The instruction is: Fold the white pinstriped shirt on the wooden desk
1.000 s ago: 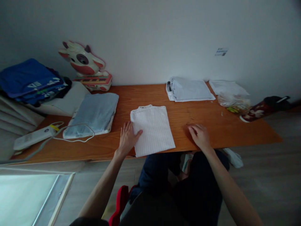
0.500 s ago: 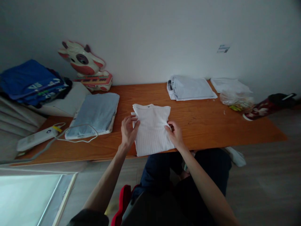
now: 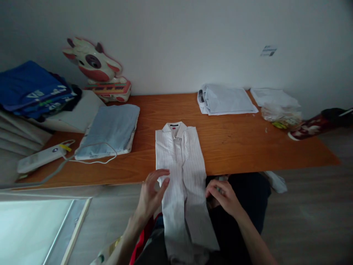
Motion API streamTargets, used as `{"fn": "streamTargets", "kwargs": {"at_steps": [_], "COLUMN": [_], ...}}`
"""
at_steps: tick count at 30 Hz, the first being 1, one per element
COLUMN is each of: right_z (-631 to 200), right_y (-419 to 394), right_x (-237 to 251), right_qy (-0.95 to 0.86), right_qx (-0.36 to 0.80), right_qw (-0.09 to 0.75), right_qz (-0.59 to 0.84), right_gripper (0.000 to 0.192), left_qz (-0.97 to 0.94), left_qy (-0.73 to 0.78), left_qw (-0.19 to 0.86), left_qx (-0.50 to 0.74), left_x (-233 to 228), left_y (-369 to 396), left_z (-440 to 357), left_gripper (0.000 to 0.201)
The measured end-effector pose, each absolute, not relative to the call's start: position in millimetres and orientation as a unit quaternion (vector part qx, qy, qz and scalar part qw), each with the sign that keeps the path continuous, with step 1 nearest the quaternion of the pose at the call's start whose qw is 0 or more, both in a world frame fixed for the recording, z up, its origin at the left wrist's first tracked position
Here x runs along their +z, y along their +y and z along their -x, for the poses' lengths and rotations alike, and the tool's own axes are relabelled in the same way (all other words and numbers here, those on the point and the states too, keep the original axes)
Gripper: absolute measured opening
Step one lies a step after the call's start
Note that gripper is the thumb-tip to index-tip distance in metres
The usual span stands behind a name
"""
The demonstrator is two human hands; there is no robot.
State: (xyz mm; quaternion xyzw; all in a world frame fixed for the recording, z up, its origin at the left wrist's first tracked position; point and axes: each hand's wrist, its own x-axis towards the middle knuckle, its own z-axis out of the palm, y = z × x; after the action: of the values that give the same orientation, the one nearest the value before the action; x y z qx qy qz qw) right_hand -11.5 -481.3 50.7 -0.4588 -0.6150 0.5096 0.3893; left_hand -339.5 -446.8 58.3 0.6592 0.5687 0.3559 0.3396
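A white striped shirt (image 3: 176, 158) lies front up, folded into a long narrow strip. Its collar is toward the wall, and its lower part hangs over the table's front edge onto my lap. My left hand (image 3: 153, 191) is at the shirt's left side, thumb and fingers apart, fingertips just over the cloth. Beside the right edge of the shirt, my right hand (image 3: 224, 195) has loosely bent fingers with nothing visible in them; whether its fingertips touch the cloth I cannot tell.
On the wooden table (image 3: 234, 147) are folded blue jeans (image 3: 110, 125), a cable, a power strip (image 3: 41, 158), a cow toy (image 3: 96, 70), folded pale clothing (image 3: 226, 99), a plastic bag (image 3: 281, 114) and a dark red tumbler (image 3: 311, 127). Blue clothes (image 3: 33, 88) sit on a white box.
The short folded shirt has been opened toward me, so its collar shows and its lower part hangs off the table. Both hands have let go of it and moved nearer me.
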Motion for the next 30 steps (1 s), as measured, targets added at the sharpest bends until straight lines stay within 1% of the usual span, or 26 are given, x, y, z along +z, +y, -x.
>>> {"fn": "streamTargets", "kwargs": {"at_steps": [2, 3, 4, 5, 6, 8, 10, 13, 15, 17, 19, 20, 22, 24, 25, 27, 29, 30], "right_z": [30, 39, 49, 58, 65, 75, 79, 79, 77, 70, 53, 40, 8, -25, -38, -50, -42, -33], "right_y": [-465, -455, -444, -434, -424, -408, -398, -392, -392, -390, -386, -384, -382, -384, -388, -401, -419, -428], "right_x": [46, 45, 43, 42, 42, 42, 42, 41, 40, 36, 30, 26, 18, 13, 13, 18, 28, 34], "right_qy": [-0.626, -0.639, -0.658, -0.681, -0.703, -0.73, -0.743, -0.761, -0.769, -0.771, -0.759, -0.746, -0.698, -0.63, -0.596, -0.542, -0.538, -0.562], "right_qx": [0.399, 0.349, 0.306, 0.268, 0.233, 0.177, 0.148, 0.125, 0.11, 0.116, 0.147, 0.169, 0.212, 0.24, 0.237, 0.194, 0.144, 0.127], "right_qw": [0.397, 0.391, 0.376, 0.351, 0.321, 0.26, 0.224, 0.207, 0.197, 0.19, 0.217, 0.247, 0.328, 0.399, 0.422, 0.453, 0.464, 0.453], "right_qz": [0.54, 0.563, 0.576, 0.584, 0.591, 0.607, 0.613, 0.602, 0.598, 0.596, 0.596, 0.595, 0.6, 0.622, 0.641, 0.68, 0.689, 0.68], "right_gripper": [0.029, 0.024, 0.027, 0.035, 0.043, 0.053, 0.053, 0.05, 0.05, 0.043, 0.035, 0.034, 0.029, 0.023, 0.026, 0.035, 0.041, 0.044], "left_qz": [-0.712, -0.729, -0.738, -0.742, -0.745, -0.751, -0.755, -0.734, -0.696, -0.651, -0.617, -0.61, -0.624, -0.653, -0.666, -0.682, -0.705, -0.726], "left_qy": [0.58, 0.584, 0.589, 0.594, 0.597, 0.593, 0.585, 0.583, 0.586, 0.581, 0.586, 0.598, 0.631, 0.655, 0.657, 0.644, 0.604, 0.577], "left_qw": [0.234, 0.198, 0.17, 0.151, 0.14, 0.14, 0.16, 0.228, 0.29, 0.34, 0.343, 0.32, 0.243, 0.158, 0.123, 0.082, 0.09, 0.109], "left_qx": [0.319, 0.299, 0.283, 0.272, 0.265, 0.254, 0.25, 0.263, 0.298, 0.351, 0.399, 0.41, 0.391, 0.346, 0.331, 0.337, 0.362, 0.358], "left_x": [47, 42, 38, 34, 32, 30, 32, 36, 39, 42, 43, 43, 42, 41, 42, 44, 48, 50], "left_y": [-436, -430, -424, -418, -411, -398, -384, -362, -349, -342, -341, -343, -351, -364, -372, -387, -398, -402], "left_z": [316, 306, 297, 289, 284, 277, 277, 289, 304, 326, 353, 369, 397, 416, 420, 414, 395, 383], "left_gripper": [0.049, 0.061, 0.069, 0.073, 0.071, 0.059, 0.044, 0.023, 0.018, 0.025, 0.034, 0.036, 0.031, 0.025, 0.027, 0.038, 0.043, 0.043]}}
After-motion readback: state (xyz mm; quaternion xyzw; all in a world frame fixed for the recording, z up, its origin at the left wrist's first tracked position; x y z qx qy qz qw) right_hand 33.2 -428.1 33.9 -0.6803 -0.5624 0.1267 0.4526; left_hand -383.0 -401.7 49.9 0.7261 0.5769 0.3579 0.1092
